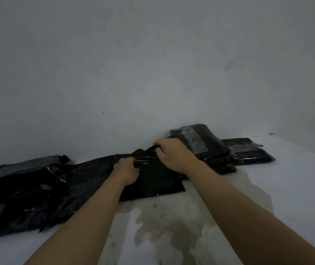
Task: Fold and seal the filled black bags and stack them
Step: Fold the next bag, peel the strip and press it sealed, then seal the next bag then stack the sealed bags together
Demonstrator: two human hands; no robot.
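Head view: my left hand (pixel 126 170) and right hand (pixel 172 153) both pinch the flap of the black bag (pixel 158 180) lying flat before me; sealed stack (pixel 204 144) sits just right, nearer my right.

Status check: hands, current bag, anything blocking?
Left hand and right hand both gripping top flap of black bag. Sealed stack right behind it. Loose bags left; nothing blocking.
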